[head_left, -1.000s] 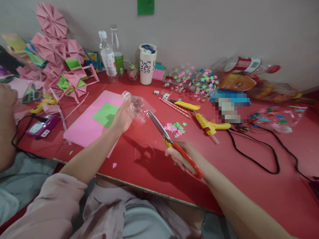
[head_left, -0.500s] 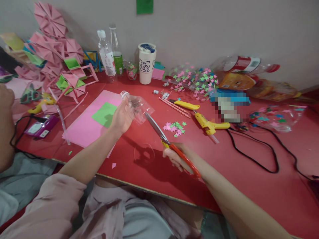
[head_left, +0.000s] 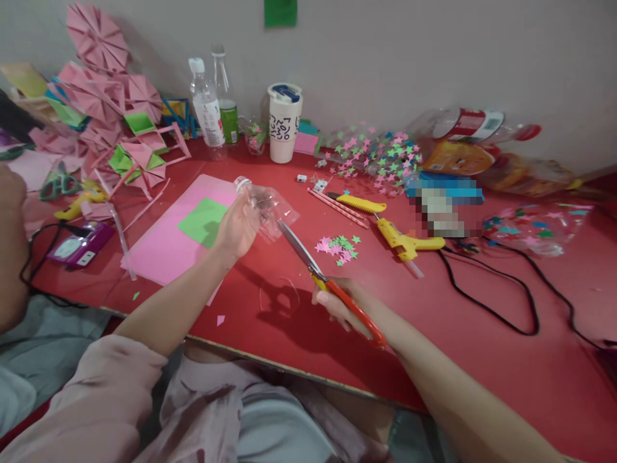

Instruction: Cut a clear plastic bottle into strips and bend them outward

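My left hand (head_left: pixel 240 225) is closed round a clear plastic bottle top (head_left: pixel 276 212), cut from a bottle, its neck and white cap pointing up and left. In my right hand (head_left: pixel 340 305) are orange-handled scissors (head_left: pixel 354 310), their blades pointing up and left. The blade tips reach the lower right edge of the clear plastic; whether they touch it I cannot tell. A thin clear plastic ring (head_left: pixel 279 297) lies on the table between my hands. Under my left hand are pink paper sheets (head_left: pixel 159 241) with a green square (head_left: pixel 202 220) on top.
On the red table (head_left: pixel 463 373) lie paper stars (head_left: pixel 340 247), a yellow glue gun (head_left: pixel 405 241) with a black cord, a yellow cutter (head_left: pixel 359 204) and striped straws (head_left: pixel 337 209). Bottles (head_left: pixel 207 112) and a white cup (head_left: pixel 283 128) stand behind. Another person's arm (head_left: pixel 12 247) is at left.
My right hand and the scissors have shifted very slightly left and down. The bottle top in my left hand has barely moved.
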`<state>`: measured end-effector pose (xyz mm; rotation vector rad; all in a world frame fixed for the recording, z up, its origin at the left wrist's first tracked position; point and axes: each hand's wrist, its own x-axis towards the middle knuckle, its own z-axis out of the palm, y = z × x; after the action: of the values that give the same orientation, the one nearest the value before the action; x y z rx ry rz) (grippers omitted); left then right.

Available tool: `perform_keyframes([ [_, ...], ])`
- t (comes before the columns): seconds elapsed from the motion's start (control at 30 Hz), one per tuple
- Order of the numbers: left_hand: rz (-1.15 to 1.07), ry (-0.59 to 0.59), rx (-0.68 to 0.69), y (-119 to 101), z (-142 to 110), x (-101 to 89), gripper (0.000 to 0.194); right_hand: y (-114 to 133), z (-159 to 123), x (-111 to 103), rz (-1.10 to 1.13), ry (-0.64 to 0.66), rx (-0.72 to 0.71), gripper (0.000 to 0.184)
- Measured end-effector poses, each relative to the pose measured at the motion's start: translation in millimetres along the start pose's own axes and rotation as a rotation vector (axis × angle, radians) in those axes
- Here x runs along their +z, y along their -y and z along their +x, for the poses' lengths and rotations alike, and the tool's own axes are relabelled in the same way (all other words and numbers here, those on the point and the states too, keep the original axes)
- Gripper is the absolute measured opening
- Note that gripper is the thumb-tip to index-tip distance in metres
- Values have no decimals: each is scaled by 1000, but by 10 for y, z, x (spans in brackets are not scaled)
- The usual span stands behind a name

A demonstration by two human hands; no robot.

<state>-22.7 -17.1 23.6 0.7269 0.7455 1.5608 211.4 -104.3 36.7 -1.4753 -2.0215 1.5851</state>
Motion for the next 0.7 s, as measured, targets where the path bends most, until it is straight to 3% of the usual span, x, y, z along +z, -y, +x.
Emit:
perform_keyframes([
  [0.7, 41, 20, 24, -6, -33, 32, 32, -16, 5, 1, 44, -8, -20, 63],
])
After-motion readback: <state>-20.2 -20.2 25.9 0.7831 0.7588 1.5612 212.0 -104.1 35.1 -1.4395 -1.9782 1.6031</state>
